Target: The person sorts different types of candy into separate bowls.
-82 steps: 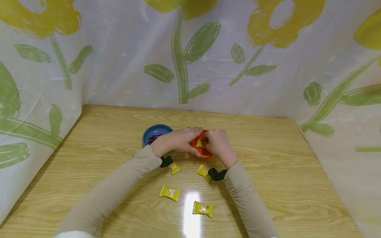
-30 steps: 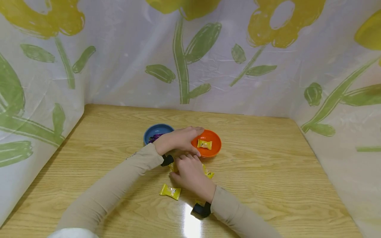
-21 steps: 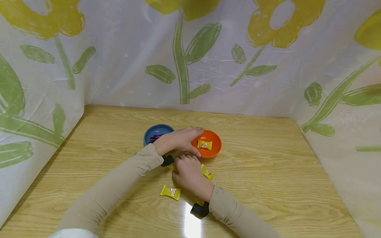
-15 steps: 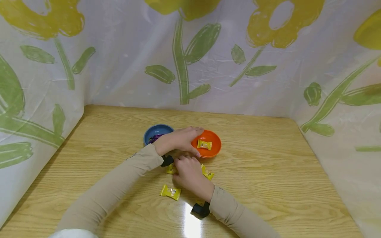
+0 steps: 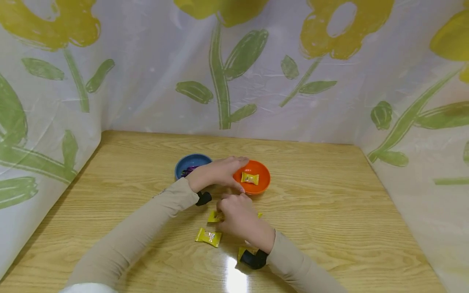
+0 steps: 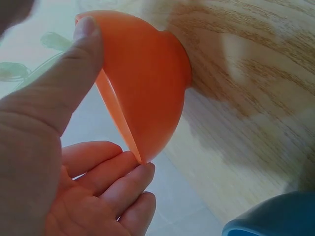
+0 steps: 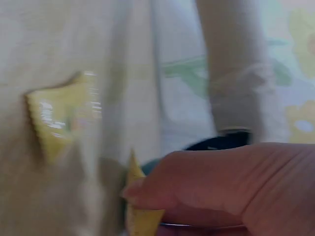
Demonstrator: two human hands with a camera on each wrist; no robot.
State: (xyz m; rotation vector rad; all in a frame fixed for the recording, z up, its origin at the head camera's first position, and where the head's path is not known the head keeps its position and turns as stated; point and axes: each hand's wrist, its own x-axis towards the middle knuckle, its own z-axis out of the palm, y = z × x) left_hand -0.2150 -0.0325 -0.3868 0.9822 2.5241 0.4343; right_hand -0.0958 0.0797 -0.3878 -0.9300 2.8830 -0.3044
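My left hand (image 5: 225, 171) spans the orange bowl (image 5: 263, 183); in the left wrist view the thumb presses one side of its rim and the fingertips touch the other. Inside that bowl lies one yellow-wrapped candy (image 5: 250, 178). Just on the near side of it, my right hand (image 5: 239, 213) pinches another yellow-wrapped candy (image 7: 145, 221) between thumb and fingers, partly hidden by them. Closer to me, a yellow candy (image 5: 208, 237) lies on the table, and one more candy (image 5: 241, 252) is partly covered by the right wrist's black camera.
A blue bowl (image 5: 187, 161) holding purple-wrapped pieces (image 5: 188, 171) stands left of the orange one, partly behind the left wrist. Past the right hand shows the end of a yellow candy (image 5: 259, 214). A flower-printed sheet (image 5: 154, 81) hangs around the wooden table (image 5: 329, 203).
The right hand let go of a candy in the orange bowl, came down to the table, and took hold of another. Now it shifts slightly right with that candy. The left hand stays put.
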